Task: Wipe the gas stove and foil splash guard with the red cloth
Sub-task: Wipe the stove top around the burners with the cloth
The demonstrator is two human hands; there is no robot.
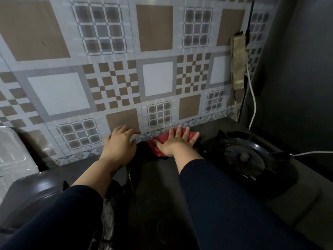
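My right hand [177,142] lies flat with fingers spread on the red cloth [158,147], pressing it onto the back edge of the black gas stove [158,186] where it meets the patterned foil splash guard [111,83]. My left hand [119,145] rests beside it to the left, fingers apart, fingertips touching the bottom of the splash guard and holding nothing. The right burner [243,156] with its black pan support sits to the right of the cloth. Both arms wear dark blue sleeves.
A clear plastic container [14,154] stands at the left edge. A white cable [253,98] and a taped strip [238,62] hang on the wall at the right. Another white cable [313,153] runs along the dark counter beside the burner.
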